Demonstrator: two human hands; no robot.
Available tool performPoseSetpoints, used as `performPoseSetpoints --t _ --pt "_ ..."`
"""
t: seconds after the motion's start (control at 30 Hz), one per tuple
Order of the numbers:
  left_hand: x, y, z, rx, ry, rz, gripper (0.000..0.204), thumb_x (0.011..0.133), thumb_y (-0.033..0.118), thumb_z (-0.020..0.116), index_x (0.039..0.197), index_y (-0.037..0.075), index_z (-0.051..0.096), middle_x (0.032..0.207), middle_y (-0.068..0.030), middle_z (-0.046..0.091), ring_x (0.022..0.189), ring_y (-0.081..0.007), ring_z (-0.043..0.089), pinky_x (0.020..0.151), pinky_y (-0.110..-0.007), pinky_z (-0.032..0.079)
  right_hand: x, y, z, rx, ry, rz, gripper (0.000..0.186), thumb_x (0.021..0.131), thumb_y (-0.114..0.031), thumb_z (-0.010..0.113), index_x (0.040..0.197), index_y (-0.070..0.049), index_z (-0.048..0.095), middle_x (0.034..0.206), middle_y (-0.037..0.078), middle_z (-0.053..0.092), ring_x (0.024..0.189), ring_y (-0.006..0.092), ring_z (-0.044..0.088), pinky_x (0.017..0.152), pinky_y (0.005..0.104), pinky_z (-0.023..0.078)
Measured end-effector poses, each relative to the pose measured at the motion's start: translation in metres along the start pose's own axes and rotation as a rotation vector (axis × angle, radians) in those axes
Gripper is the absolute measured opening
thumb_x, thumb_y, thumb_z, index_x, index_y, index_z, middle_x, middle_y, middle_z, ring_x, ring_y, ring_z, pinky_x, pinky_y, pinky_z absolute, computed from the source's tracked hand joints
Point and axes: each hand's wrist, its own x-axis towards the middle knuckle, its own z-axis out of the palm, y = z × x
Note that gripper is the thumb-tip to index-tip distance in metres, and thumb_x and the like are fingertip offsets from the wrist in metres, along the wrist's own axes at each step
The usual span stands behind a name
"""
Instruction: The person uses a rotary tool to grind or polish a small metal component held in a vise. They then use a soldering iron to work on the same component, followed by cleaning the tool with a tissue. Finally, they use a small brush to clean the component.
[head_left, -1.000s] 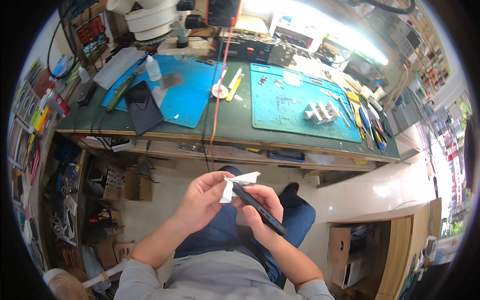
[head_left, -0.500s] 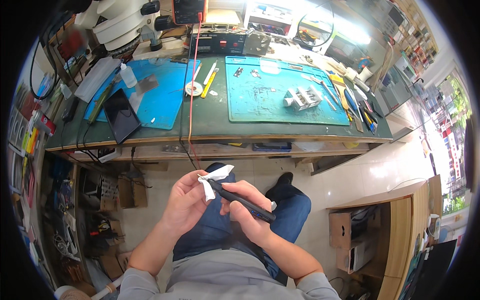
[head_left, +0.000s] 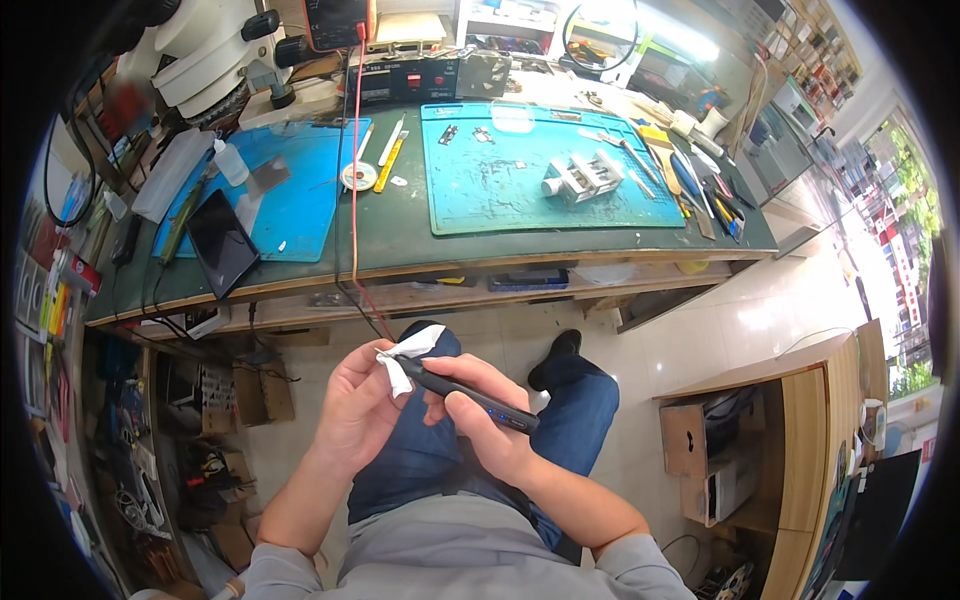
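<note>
I am seeing the right hand (head_left: 478, 415) closed around a black pen-shaped tool (head_left: 470, 393), while the left hand (head_left: 358, 408) is pinching a white tissue (head_left: 405, 356) on its tip, both raised over the lap.

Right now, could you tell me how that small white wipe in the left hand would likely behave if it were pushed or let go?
The white wipe looks crumpled and folded around the tip of the black pen-shaped tool, so it is probably floppy. It seems thin, so likely very light. The left hand pinches it; released, it would probably flutter down rather than roll.
</note>
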Motion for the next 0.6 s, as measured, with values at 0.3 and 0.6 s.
performPoseSetpoints --t 0.3,0.6 --pt "-0.0001 0.0018 -0.0015 0.004 -0.013 0.012 0.028 0.1 0.013 0.07 0.126 0.006 0.065 0.114 -0.0052 0.071 0.098 -0.0147 0.068 0.086 -0.03 0.054 0.0006 0.0033 0.0016 0.017 0.01 0.006 0.039 0.1 -0.009 0.059 0.135 0.008 0.059 0.111 0.014 0.064 0.094 0.0176 0.066 0.084 0.0321 0.057" --pt "0.0018 0.0023 -0.0091 -0.003 -0.044 0.003 0.028 0.103 0.018 0.067 0.126 0.003 0.064 0.117 -0.0078 0.071 0.105 -0.0161 0.07 0.093 -0.031 0.059 0.004 0.0044 0.0029 -0.023 -0.016 -0.032 0.037 0.1 -0.008 0.063 0.134 0.007 0.059 0.114 0.014 0.065 0.097 0.018 0.068 0.083 0.0313 0.059"
